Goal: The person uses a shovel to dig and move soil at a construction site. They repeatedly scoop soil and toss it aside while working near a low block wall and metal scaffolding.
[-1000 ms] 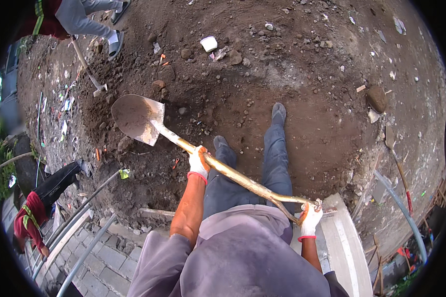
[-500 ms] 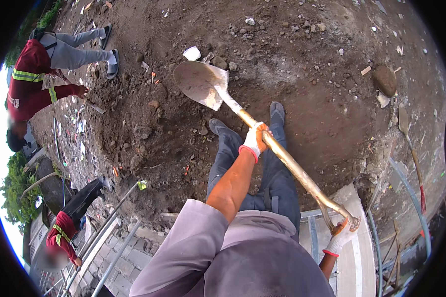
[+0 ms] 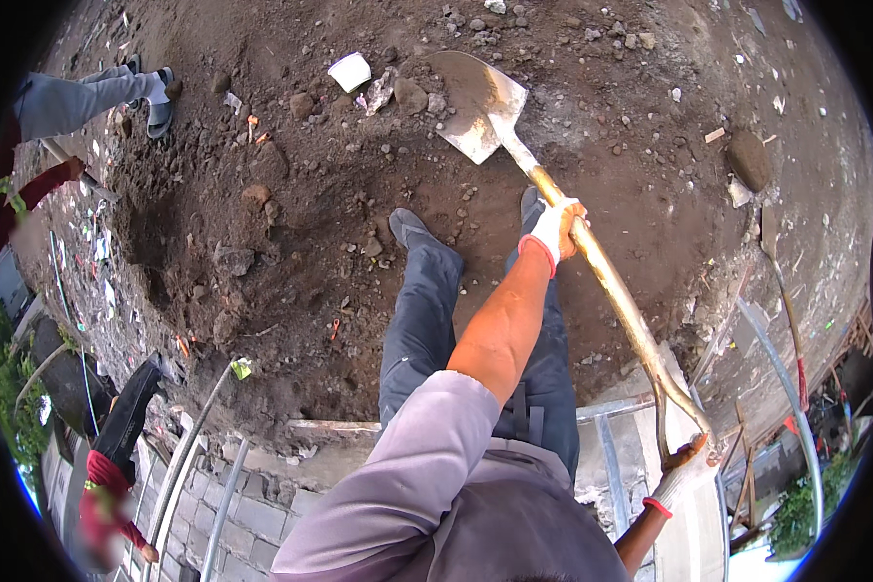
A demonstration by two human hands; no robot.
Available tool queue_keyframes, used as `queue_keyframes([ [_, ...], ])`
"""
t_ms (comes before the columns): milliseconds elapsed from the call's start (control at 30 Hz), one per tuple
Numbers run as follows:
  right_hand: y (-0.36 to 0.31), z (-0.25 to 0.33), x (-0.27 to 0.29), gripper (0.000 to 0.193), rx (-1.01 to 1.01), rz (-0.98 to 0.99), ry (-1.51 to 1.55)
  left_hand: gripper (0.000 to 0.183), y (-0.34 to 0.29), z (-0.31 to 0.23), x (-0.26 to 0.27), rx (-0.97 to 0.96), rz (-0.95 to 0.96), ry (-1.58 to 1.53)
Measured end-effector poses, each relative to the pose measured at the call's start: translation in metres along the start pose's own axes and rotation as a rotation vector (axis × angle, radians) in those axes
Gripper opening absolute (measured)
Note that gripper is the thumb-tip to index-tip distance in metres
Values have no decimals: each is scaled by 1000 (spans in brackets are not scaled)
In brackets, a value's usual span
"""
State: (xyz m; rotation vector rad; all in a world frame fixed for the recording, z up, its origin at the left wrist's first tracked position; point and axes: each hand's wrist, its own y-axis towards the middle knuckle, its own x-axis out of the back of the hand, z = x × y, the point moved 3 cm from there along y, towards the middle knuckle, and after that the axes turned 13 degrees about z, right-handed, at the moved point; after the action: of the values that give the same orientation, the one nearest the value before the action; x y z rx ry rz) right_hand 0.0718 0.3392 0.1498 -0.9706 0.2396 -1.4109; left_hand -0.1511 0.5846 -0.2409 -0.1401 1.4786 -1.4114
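Observation:
A long shovel point(image 3: 616, 294) with a worn golden shaft slants across my front, its blade pointing up and away over the soil. My left hand point(image 3: 557, 229), in a white and orange work glove, is closed around the shaft below the blade. At the lower right, my right hand point(image 3: 684, 473), also gloved, grips the forked handle end. The broad metal blade point(image 3: 495, 105) looks brown and whitish on its face; whether loose soil lies on it I cannot tell. Dark soil point(image 3: 310, 184) spreads around and between my feet.
A white container point(image 3: 349, 72) and stones lie beyond my feet. A large rock point(image 3: 749, 161) and another shovel point(image 3: 791, 310) lie to the right. Metal pipes point(image 3: 225, 504) rise near me over grey blocks point(image 3: 233, 514). Two people in red work at the left, one holding a tool.
The shovel has swung to the right with both hands still on it, its blade now farther right over the soil. The whole view has shifted, and the people sit nearer the left rim.

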Motion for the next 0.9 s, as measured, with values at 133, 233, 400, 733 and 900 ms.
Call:
queue_keyframes([
  [133, -8, -9, -27, 39, 316, 19, -423, 16, -27, -61, 6, -31, -55, 12],
  [233, -28, -36, -78, 32, 400, 335, -449, 14, -72, -126, 32, -142, -78, 3],
  [400, -130, -123, -155, 55, 583, 564, -428, 11, -185, -262, 89, -377, 15, -62],
  [733, -111, -113, -173, 56, 578, 705, -419, 13, -269, -268, 40, -774, -43, 79],
  [900, -39, -67, -61, 67, 518, 381, -516, 12, -163, -132, 19, -413, -177, 99],
])
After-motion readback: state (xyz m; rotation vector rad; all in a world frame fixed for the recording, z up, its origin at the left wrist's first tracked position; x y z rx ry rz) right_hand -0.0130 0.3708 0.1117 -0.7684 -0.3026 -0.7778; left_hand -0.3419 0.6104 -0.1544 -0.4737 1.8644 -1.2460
